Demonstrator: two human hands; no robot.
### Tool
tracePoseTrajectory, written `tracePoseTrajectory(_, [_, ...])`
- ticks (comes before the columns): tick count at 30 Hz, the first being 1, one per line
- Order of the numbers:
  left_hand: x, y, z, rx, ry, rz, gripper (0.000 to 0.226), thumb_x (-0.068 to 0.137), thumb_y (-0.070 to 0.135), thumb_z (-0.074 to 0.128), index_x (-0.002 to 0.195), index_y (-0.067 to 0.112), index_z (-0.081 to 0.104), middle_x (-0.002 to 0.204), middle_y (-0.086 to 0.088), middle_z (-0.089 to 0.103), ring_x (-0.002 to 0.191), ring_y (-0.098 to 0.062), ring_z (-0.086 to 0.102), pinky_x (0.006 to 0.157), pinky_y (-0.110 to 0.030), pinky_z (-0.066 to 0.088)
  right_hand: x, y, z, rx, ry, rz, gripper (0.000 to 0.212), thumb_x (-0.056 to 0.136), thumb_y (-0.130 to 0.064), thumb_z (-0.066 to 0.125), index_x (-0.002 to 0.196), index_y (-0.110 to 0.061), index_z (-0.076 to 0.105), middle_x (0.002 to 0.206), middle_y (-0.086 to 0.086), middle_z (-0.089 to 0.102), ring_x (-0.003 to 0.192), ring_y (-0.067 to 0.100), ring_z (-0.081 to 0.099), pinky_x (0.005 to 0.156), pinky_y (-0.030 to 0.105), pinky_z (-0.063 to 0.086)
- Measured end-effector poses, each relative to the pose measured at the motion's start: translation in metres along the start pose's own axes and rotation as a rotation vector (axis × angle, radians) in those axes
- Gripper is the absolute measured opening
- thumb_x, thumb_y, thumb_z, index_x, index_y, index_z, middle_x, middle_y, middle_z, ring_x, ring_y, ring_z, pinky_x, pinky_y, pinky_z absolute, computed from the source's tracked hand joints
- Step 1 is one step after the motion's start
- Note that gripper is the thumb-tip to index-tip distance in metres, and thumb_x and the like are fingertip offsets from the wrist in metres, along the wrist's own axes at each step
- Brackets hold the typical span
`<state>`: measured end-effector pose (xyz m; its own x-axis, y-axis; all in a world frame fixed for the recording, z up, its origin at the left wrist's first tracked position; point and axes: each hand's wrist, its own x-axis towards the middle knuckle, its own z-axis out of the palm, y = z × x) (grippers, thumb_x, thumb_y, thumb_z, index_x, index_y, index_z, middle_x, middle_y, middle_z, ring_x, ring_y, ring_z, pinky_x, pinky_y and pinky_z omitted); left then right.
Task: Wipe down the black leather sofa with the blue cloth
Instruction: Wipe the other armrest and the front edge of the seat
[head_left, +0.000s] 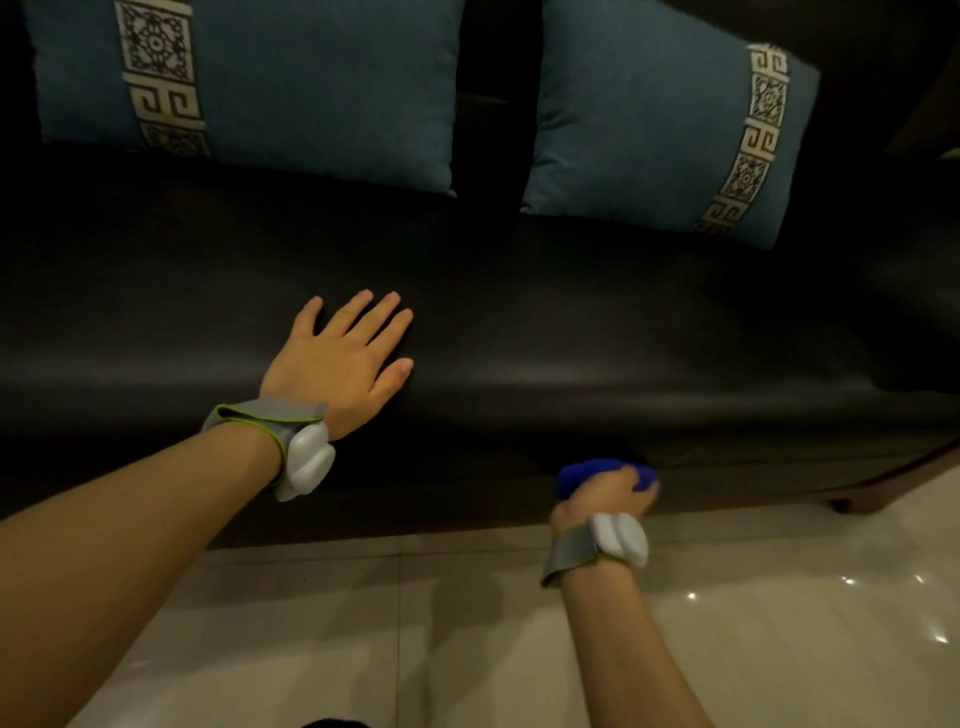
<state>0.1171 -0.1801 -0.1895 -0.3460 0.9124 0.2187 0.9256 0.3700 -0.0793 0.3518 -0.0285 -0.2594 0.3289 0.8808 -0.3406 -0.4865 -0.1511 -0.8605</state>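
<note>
Glossy pale tiled floor, dim light

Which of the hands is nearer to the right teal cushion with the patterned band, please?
Left. The left hand lies flat on the seat below that cushion; the right hand is lower, at the sofa's front face.

Two teal cushions with patterned cream bands, glossy pale tiled floor

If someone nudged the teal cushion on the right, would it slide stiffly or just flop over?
The right cushion looks soft and plump, so it would probably dent and flop. It already leans tilted against the sofa back, so a nudge may tip it. The smooth leather might let it slide a little.
</note>
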Motion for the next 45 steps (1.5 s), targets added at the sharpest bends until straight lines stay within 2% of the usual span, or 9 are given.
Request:
tracePoseTrajectory(4, [0.0,-0.001,0.002,0.016,0.0,-0.011,0.068,0.096,0.058,0.001,0.158,0.031,0.005,0.166,0.008,0.001,0.152,-0.017,0.001,0.12,-0.054,0.01,-0.008,0.003,0.008,-0.423,-0.105,-0.623,0.056,0.094,-0.007,0.045,0.149,-0.009,0.035,0.158,0.018,0.024,0.145,0.035,0.024,0.118,0.048,0.022])
tracePoseTrajectory(9, [0.002,0.0,0.006,0.038,-0.008,-0.023,0.068,0.095,0.058,0.004,0.158,0.032,0.008,0.166,0.008,0.004,0.152,-0.016,0.004,0.119,-0.053,0.011,-0.078,0.053,0.0,-0.994,-0.89,-1.521,0.076,0.076,-0.028,0.051,0.15,-0.033,0.033,0.162,-0.001,0.022,0.15,0.031,0.013,0.12,0.054,0.004])
tracePoseTrajectory(12, [0.002,-0.003,0.007,0.033,0.013,-0.023,0.067,0.096,0.057,0.002,0.157,0.031,0.009,0.166,0.007,0.006,0.152,-0.017,0.005,0.118,-0.053,0.012,-0.055,0.042,-0.005,-1.065,-1.089,-1.784,0.079,0.078,-0.028,0.056,0.151,-0.034,0.029,0.163,-0.001,0.017,0.15,0.031,0.014,0.119,0.056,0.01])
tracePoseTrajectory(20, [0.0,-0.002,0.004,0.025,0.025,-0.019,0.069,0.095,0.059,-0.001,0.157,0.031,0.009,0.165,0.007,0.007,0.152,-0.017,0.006,0.119,-0.053,0.013,-0.02,0.008,0.011,-0.873,-0.367,-1.108,0.063,0.076,-0.024,0.048,0.139,-0.023,0.051,0.153,0.002,0.039,0.148,0.027,0.021,0.117,0.063,0.011])
tracePoseTrajectory(27, [0.0,-0.001,0.007,0.025,0.019,-0.032,0.066,0.095,0.055,0.002,0.157,0.031,0.008,0.166,0.007,0.006,0.152,-0.017,0.005,0.12,-0.053,0.012,-0.065,0.035,0.006,-1.108,-1.154,-1.868,0.076,0.079,-0.033,0.055,0.151,-0.034,0.029,0.162,-0.001,0.019,0.15,0.028,0.013,0.119,0.058,0.01])
tracePoseTrajectory(34, [-0.003,0.0,0.001,0.0,0.02,-0.034,0.068,0.096,0.057,0.002,0.158,0.03,0.006,0.166,0.007,0.002,0.152,-0.018,0.002,0.119,-0.055,0.01,-0.011,-0.009,0.009,-0.903,-0.531,-1.203,0.063,0.08,-0.025,0.046,0.143,-0.021,0.044,0.151,0.009,0.042,0.144,0.03,0.03,0.116,0.064,0.015])
tracePoseTrajectory(37, [-0.001,-0.001,0.003,-0.005,0.017,-0.025,0.068,0.095,0.057,0.0,0.158,0.03,0.004,0.166,0.007,0.0,0.152,-0.017,0.001,0.12,-0.054,0.009,-0.041,0.013,0.01,-0.931,-0.594,-1.302,0.063,0.079,-0.023,0.049,0.142,-0.024,0.046,0.154,0.005,0.038,0.148,0.029,0.021,0.118,0.06,0.011])
tracePoseTrajectory(41, [-0.004,-0.001,0.002,-0.034,0.0,-0.027,0.067,0.095,0.056,0.003,0.157,0.031,0.006,0.166,0.008,0.002,0.152,-0.015,0.002,0.121,-0.053,0.007,-0.071,0.046,-0.009,-1.096,-1.111,-1.707,0.081,0.078,-0.028,0.058,0.152,-0.036,0.026,0.163,-0.002,0.018,0.15,0.03,0.011,0.12,0.057,0.004])
tracePoseTrajectory(45, [-0.003,-0.003,-0.004,-0.069,-0.012,-0.009,0.066,0.096,0.056,0.004,0.158,0.031,0.005,0.166,0.009,0.001,0.152,-0.015,0.0,0.121,-0.053,0.007,-0.034,0.018,-0.009,-1.15,-0.843,-1.576,0.076,0.077,-0.023,0.053,0.15,-0.033,0.031,0.16,0.002,0.025,0.149,0.029,0.017,0.118,0.059,0.006])
